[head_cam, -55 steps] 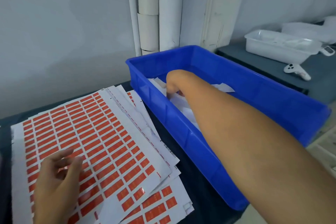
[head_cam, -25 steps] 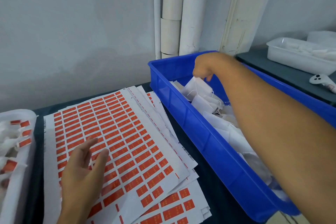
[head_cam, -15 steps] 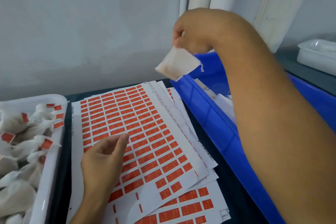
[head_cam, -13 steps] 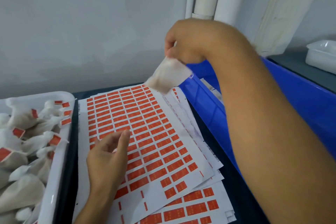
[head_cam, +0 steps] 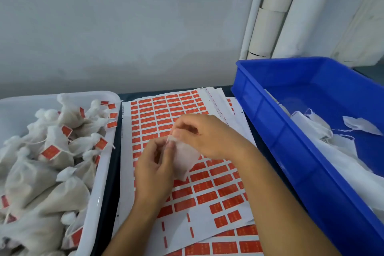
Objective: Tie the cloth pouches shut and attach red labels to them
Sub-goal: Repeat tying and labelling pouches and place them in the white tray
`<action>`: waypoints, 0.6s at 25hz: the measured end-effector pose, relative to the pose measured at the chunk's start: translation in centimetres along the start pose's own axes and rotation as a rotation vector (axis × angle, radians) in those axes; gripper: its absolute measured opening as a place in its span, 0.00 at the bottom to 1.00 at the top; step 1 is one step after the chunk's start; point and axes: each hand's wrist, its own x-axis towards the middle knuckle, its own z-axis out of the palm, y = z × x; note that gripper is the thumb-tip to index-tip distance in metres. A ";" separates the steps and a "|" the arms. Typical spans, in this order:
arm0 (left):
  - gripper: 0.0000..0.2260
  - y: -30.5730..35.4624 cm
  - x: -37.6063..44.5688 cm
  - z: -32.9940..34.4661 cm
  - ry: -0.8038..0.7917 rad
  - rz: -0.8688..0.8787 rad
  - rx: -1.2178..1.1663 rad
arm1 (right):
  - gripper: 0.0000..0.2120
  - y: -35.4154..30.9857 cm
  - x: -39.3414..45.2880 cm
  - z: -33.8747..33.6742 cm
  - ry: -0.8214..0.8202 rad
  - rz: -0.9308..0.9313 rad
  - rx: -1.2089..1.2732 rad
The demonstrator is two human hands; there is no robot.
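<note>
Centrally, above the label sheets (head_cam: 182,183): both hands together on one white cloth pouch (head_cam: 185,160), held just over the top sheet of red labels. Left hand (head_cam: 154,170) with thumb and fingers curled, grip pinching the pouch's upper left edge. Right hand (head_cam: 207,135) curled over from the right, grip closed on the pouch's top near its mouth, fingertips close to those of the left hand. Pouch body hanging below the fingers, pale and soft, partly covering rows of red labels. Sheets fanned in a loose stack on the dark tabletop (head_cam: 108,193), lowest rows of the top sheet showing gaps where labels are gone. At left, a white tray (head_cam: 99,189) heaped with tied pouches (head_cam: 52,162), many with a small red label on a string. At right, a blue bin (head_cam: 291,151) touching or just beside the sheets' edge, holding flat white pouches (head_cam: 332,143) with loose threads along its near side. Behind, a pale wall (head_cam: 124,27) and white pipes (head_cam: 274,12) rising at the bin's far corner.
</note>
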 end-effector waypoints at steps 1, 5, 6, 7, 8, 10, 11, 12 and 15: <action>0.06 -0.3 0.2 -0.1 0.031 -0.022 -0.024 | 0.07 0.7 -0.4 0.7 0.035 0.024 0.065; 0.05 -0.6 0.6 -0.5 0.109 -0.061 -0.110 | 0.06 3.1 -1.6 3.3 0.089 0.085 0.079; 0.05 -0.5 0.6 -0.5 0.117 -0.071 -0.117 | 0.07 3.4 -1.8 3.7 0.116 0.089 0.063; 0.04 -0.5 0.7 -0.5 0.122 -0.081 -0.125 | 0.08 3.6 -2.0 4.1 0.152 0.094 0.057; 0.04 -0.5 0.7 -0.5 0.120 -0.089 -0.133 | 0.09 3.8 -2.3 4.3 0.191 0.097 0.065; 0.03 -0.5 0.6 -0.5 0.111 -0.092 -0.147 | 0.12 3.8 -2.7 4.4 0.267 0.075 0.127; 0.04 -0.5 0.5 -0.4 0.106 -0.094 -0.155 | 0.12 3.7 -2.9 4.5 0.303 0.056 0.174; 0.05 -0.5 0.5 -0.4 0.090 -0.107 -0.163 | 0.12 3.5 -3.0 4.6 0.331 0.034 0.221; 0.14 0.2 0.2 -0.3 -0.101 -0.147 -0.202 | 0.10 2.7 -3.1 5.3 0.383 -0.025 0.320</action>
